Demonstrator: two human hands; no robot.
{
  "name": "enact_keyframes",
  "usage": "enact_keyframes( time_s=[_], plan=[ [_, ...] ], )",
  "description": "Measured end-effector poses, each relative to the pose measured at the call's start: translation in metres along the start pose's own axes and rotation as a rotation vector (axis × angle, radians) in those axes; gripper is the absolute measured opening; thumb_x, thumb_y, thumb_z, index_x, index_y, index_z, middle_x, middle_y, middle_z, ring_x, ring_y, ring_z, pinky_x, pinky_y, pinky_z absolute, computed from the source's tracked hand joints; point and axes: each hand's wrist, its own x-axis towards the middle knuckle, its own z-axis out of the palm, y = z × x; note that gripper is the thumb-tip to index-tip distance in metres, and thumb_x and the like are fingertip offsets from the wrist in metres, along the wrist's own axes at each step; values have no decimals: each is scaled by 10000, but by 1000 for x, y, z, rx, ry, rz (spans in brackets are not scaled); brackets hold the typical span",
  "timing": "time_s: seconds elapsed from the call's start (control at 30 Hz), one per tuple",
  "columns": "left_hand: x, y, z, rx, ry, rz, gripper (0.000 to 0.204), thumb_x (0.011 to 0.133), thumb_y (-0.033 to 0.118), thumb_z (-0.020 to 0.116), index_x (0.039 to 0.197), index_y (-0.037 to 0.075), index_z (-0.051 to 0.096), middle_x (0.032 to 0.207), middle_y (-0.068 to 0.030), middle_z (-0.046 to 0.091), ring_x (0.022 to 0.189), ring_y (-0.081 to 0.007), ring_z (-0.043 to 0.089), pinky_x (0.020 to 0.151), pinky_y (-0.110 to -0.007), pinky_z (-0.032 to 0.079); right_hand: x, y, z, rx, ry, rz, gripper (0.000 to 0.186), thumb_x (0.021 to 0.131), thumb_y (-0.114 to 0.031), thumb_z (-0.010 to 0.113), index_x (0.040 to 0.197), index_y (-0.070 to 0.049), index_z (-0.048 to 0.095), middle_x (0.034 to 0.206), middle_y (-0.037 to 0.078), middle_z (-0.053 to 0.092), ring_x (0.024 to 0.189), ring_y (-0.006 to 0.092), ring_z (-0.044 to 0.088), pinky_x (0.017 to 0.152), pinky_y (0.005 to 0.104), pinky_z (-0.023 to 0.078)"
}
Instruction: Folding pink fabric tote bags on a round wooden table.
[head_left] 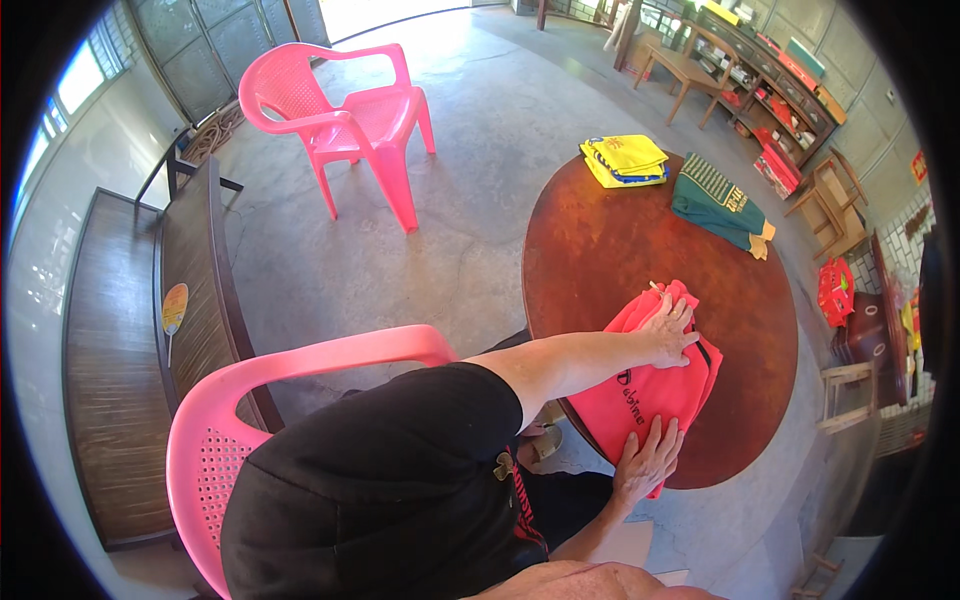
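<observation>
A folded coral-red garment [668, 390] with black lettering lies on the near side of a round brown wooden table [590, 250], partly over its edge. My left hand [672, 332] reaches across and lies flat near the garment's far end, fingers spread. Lower down, my right hand [648, 462] rests on the near end, its fingers stretched over the cloth. Neither hand grips the fabric. At the table's far edge sits a folded yellow garment [625, 158] with blue below it. To its right is a folded dark green garment [718, 200] with yellowish print and tan cuffs.
A pink plastic chair [375, 120] stands on the concrete floor at the far left. Another pink chair [225, 470] is under me. Along the left wall runs a dark wooden bench [115, 380] with a hand fan [175, 308] beside it. Wooden chairs [690, 70] and shelves stand far right.
</observation>
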Motion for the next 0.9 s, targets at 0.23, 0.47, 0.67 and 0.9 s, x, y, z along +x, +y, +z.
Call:
enact_keyframes(
  time_s=[0.23, 0.47, 0.67, 0.9],
  plan=[
    [-23, -10, 2, 167, -4, -174, 732, 935, 592, 436, 1495, 124, 387, 1503, -296, 350, 1418, -460, 282, 1073, -659, 205, 29, 50, -17, 0, -251, -228, 613, 826, -305, 690, 1405, -209, 516, 1531, 92, 378, 1434, 370, 294, 1102, 608, 282],
    [-97, -34, -36, 141, -163, -279, 730, 881, 665, 513, 1319, 84, 579, 1272, -136, 569, 1144, -268, 551, 867, -456, 439, 86, 73, -17, -336, -226, 221, 613, 888, -364, 661, 1458, -294, 446, 1609, 64, 233, 1471, 320, 228, 1054, 679, 301],
    [-115, -61, -54, 276, 154, -86, 539, 910, 551, 532, 1220, 117, 613, 1176, -141, 582, 1080, -299, 547, 882, -450, 402, 90, -20, -2, 12, -163, 112, 679, 923, -528, 566, 1513, -255, 368, 1587, 100, 288, 1452, 324, 257, 1091, 649, 242],
    [-119, -63, -12, -57, -48, 48, 611, 957, 555, 477, 1477, 236, 436, 1518, -126, 391, 1427, -329, 322, 1148, -526, 247, 74, 2, 27, 99, -309, 90, 652, 947, -560, 490, 1512, -262, 364, 1611, 81, 254, 1483, 307, 221, 1112, 668, 201]
  ],
)
